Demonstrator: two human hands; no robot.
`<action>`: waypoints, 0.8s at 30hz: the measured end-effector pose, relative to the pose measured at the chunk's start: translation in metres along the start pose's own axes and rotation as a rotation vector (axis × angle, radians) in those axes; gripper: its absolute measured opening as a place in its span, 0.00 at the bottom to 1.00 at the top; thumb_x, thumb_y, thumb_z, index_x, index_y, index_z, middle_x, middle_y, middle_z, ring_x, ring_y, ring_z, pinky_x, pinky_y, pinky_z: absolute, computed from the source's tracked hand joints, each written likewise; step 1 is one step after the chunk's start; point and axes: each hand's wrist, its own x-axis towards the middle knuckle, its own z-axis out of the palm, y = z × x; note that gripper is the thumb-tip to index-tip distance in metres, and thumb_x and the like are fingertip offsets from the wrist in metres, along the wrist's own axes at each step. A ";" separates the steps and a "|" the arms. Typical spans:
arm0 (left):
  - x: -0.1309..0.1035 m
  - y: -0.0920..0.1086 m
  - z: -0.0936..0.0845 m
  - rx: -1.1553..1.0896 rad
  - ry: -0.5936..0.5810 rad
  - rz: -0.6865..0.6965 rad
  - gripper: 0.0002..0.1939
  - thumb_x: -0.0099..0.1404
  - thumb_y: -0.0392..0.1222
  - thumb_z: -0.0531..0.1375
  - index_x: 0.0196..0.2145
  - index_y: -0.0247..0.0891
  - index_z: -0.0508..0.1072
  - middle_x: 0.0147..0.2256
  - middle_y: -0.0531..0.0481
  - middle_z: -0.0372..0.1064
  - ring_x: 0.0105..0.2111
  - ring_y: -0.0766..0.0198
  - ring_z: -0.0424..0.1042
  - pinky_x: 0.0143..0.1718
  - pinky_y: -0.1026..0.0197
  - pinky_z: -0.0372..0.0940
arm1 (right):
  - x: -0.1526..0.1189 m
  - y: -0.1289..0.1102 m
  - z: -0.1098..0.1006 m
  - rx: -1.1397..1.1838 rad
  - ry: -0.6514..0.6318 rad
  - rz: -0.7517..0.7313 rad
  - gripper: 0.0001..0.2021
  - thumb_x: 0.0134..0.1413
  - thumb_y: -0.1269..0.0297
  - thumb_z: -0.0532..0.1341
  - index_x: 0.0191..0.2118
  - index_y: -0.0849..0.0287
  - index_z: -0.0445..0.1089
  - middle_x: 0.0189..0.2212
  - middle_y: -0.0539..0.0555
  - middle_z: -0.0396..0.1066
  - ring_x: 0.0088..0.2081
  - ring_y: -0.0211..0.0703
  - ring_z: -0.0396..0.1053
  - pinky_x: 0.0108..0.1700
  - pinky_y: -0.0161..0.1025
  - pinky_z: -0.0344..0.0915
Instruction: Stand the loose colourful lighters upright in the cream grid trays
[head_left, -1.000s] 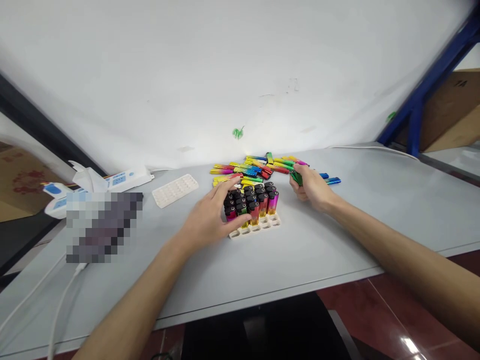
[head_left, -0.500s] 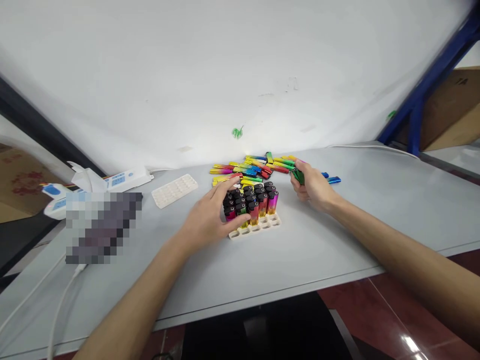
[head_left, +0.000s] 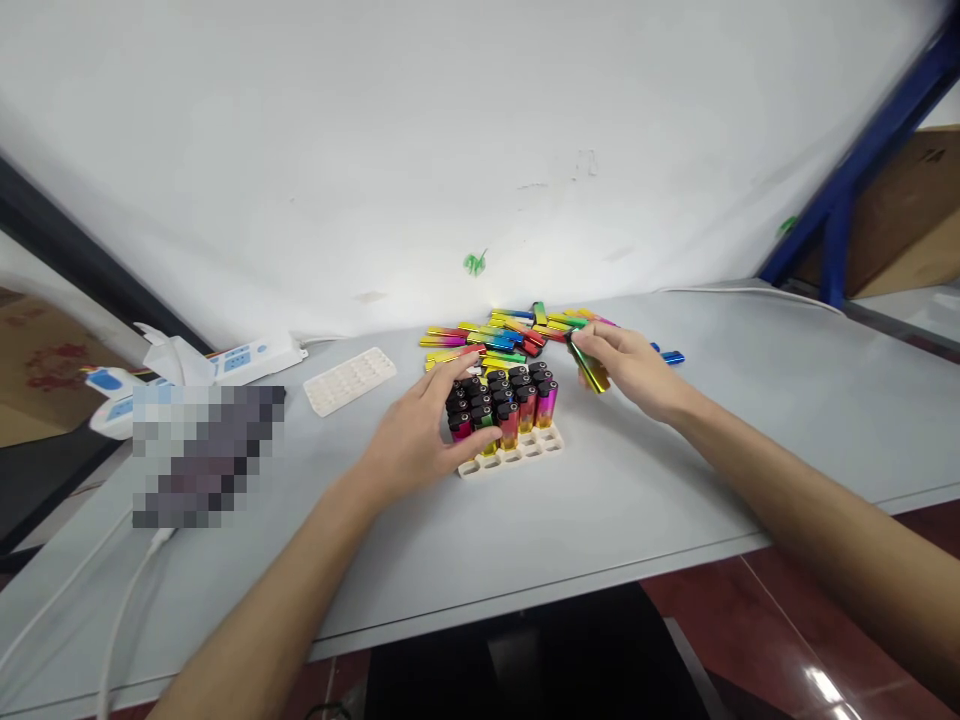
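Several black-topped coloured lighters [head_left: 508, 425] stand upright in rows in a cream tray [head_left: 511, 458], whose front row of slots holds none. My left hand [head_left: 424, 430] curves around the left side of these lighters, thumb in front and fingers behind, touching them. To the right of the tray, my right hand [head_left: 622, 365] pinches a green and yellow lighter [head_left: 589, 364], tilted, its black top up toward the fingertips. Behind the tray lies a loose pile of shiny lighters [head_left: 495, 335] in many colours.
A second cream tray [head_left: 350, 381] lies left of my left hand. Farther left are a white power strip [head_left: 240, 358], a pixelated dark object [head_left: 217, 455] and white cables. Blue lighters [head_left: 671, 356] lie beyond my right hand. A white wall [head_left: 480, 150] rises behind the grey table [head_left: 750, 430].
My right hand has turned, and the green and yellow lighter in it now shows more fully, its lower end pointing down to the right. My left hand has stayed put around the standing lighters.
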 end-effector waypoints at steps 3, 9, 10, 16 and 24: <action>0.000 0.000 0.000 0.007 0.005 0.002 0.39 0.64 0.56 0.63 0.67 0.45 0.54 0.58 0.44 0.69 0.58 0.51 0.69 0.54 0.49 0.68 | -0.001 -0.004 -0.010 -0.064 0.013 -0.048 0.22 0.60 0.45 0.62 0.25 0.56 0.61 0.23 0.48 0.62 0.27 0.38 0.61 0.31 0.38 0.58; 0.000 0.000 -0.001 -0.002 0.007 0.002 0.38 0.64 0.55 0.64 0.66 0.44 0.55 0.59 0.43 0.68 0.58 0.50 0.69 0.54 0.49 0.68 | -0.003 -0.006 -0.021 0.178 -0.137 -0.111 0.15 0.57 0.49 0.67 0.34 0.55 0.69 0.23 0.46 0.63 0.23 0.35 0.60 0.27 0.37 0.58; 0.000 0.000 -0.001 -0.002 0.011 0.004 0.38 0.64 0.55 0.64 0.66 0.43 0.55 0.59 0.43 0.68 0.58 0.50 0.69 0.54 0.49 0.68 | -0.005 -0.007 -0.020 0.193 -0.168 -0.117 0.14 0.56 0.50 0.68 0.38 0.54 0.70 0.24 0.46 0.65 0.22 0.35 0.62 0.26 0.37 0.59; 0.001 0.002 0.000 -0.005 0.015 0.029 0.37 0.64 0.54 0.64 0.66 0.44 0.55 0.62 0.43 0.65 0.59 0.50 0.69 0.55 0.48 0.68 | -0.024 -0.021 0.005 0.116 -0.141 -0.271 0.13 0.54 0.55 0.70 0.40 0.56 0.71 0.27 0.49 0.71 0.27 0.38 0.69 0.30 0.39 0.68; 0.000 0.004 -0.002 0.006 0.003 0.001 0.37 0.64 0.54 0.65 0.65 0.45 0.56 0.60 0.43 0.67 0.59 0.49 0.68 0.56 0.48 0.68 | -0.030 -0.018 0.021 -0.243 -0.099 -0.667 0.08 0.53 0.57 0.71 0.38 0.51 0.77 0.37 0.54 0.71 0.40 0.47 0.70 0.43 0.48 0.72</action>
